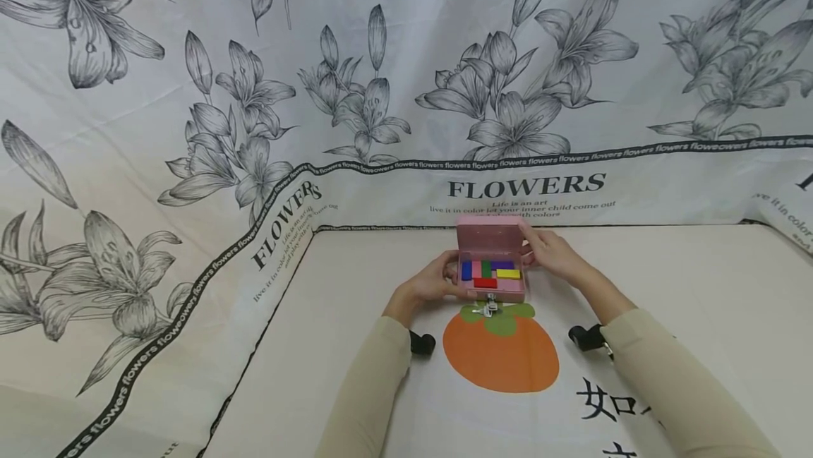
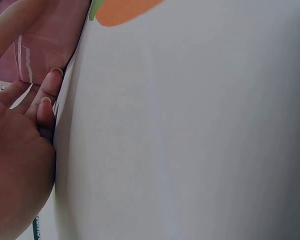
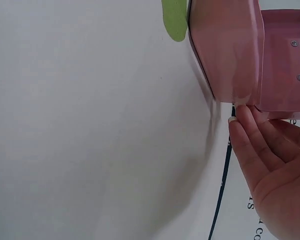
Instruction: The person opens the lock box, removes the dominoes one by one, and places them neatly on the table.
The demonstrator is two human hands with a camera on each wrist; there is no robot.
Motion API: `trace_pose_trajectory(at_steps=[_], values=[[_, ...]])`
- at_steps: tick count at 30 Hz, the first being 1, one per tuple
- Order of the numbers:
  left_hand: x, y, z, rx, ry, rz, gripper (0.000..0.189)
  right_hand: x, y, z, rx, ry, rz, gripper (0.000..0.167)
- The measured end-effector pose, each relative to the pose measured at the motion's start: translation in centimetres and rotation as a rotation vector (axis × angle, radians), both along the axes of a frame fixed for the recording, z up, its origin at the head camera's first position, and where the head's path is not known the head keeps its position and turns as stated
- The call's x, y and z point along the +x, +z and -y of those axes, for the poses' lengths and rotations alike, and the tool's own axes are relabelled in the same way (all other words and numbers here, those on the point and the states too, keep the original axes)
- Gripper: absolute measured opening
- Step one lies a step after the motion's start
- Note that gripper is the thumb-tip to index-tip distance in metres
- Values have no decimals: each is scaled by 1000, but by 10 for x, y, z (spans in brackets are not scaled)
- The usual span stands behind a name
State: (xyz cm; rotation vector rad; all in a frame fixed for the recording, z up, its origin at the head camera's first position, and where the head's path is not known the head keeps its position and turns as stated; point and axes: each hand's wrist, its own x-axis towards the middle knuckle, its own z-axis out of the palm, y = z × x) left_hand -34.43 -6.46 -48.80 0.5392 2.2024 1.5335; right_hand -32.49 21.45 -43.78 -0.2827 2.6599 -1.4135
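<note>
Near the far edge of the white tabletop (image 1: 356,281), just in front of the flower-printed curtain (image 1: 406,56), sits a pink box (image 1: 508,296), its raised lid (image 1: 489,239) overlapping the curtain's lower border in the head view. Tabletop stretches away to both sides of the box, more of it toward the right; behind, the curtain rises close to it, and an orange fruit print (image 1: 502,359) lies just in front. Both forearms reach forward and converge. The left hand (image 1: 433,279) grips the box's left side, thumb along the front corner and fingers low against the side. The right hand (image 1: 552,253) is at the right side, several fingers rather straight and touching near the hinge, another digit at the lid's upper corner; whether it pinches the lid, I cannot tell. The box's long axis runs left to right, its opening and silvery lock (image 1: 490,305) facing the person. Inside, the red block (image 1: 485,282) and yellow block (image 1: 508,274) lie crosswise, while the blue block (image 1: 466,271) points front to back.
</note>
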Motion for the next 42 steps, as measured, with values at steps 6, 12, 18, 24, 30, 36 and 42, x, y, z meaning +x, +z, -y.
trace_pose_trajectory(at_steps=[6, 12, 18, 24, 30, 36, 42], values=[[0, -1, 2, -7, 0, 3, 95, 6, 4, -1, 77, -41, -62, 81], [1, 1, 4, -18, -5, 4, 96, 14, 8, -1, 136, -44, -152, 67], [2, 1, 5, -4, -7, 4, 95, 21, 8, -2, 199, -40, -229, 54], [4, -1, 6, -14, -15, -7, 94, 32, 8, -2, 251, -43, -248, 45], [6, 0, 7, -18, -12, -9, 93, 41, 9, 2, 272, -8, -299, 37], [7, 1, 7, -19, -25, -17, 93, 46, 11, 8, 265, 47, -340, 35], [7, 1, 7, -35, -30, -19, 94, 48, 10, 17, 252, 96, -344, 41]])
